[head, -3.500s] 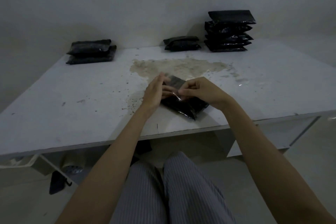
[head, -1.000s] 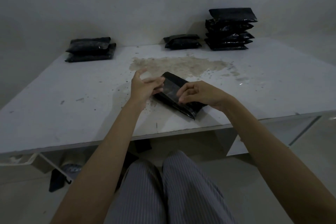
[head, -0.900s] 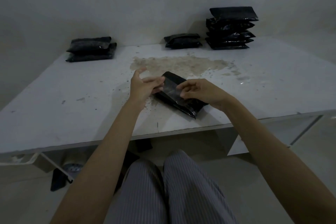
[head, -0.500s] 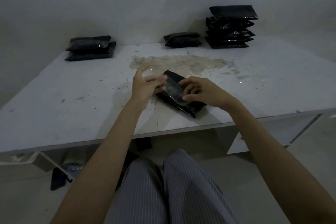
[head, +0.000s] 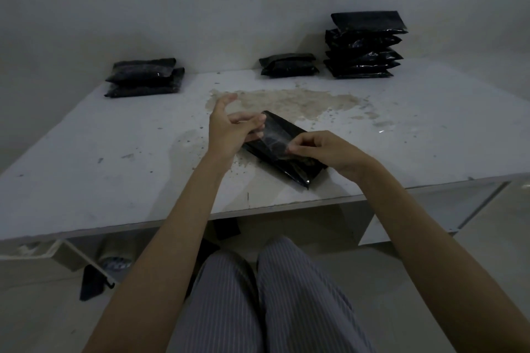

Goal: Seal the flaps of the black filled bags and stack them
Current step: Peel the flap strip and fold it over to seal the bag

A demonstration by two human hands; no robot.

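Both the left hand (head: 229,129) and right hand (head: 321,149) pinch a clear tape strip (head: 274,137) stretched between them over the black bag (head: 289,163).

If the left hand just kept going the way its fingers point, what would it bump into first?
Probably the bag. The left hand's fingers point right, across its near end, toward the right hand. Depth is hard to judge; they may already touch it.

Both hands (head: 229,129) on black bag (head: 289,157)

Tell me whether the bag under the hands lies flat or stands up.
Flat. The bag lies on its broad face on the table, both hands at its upper side.
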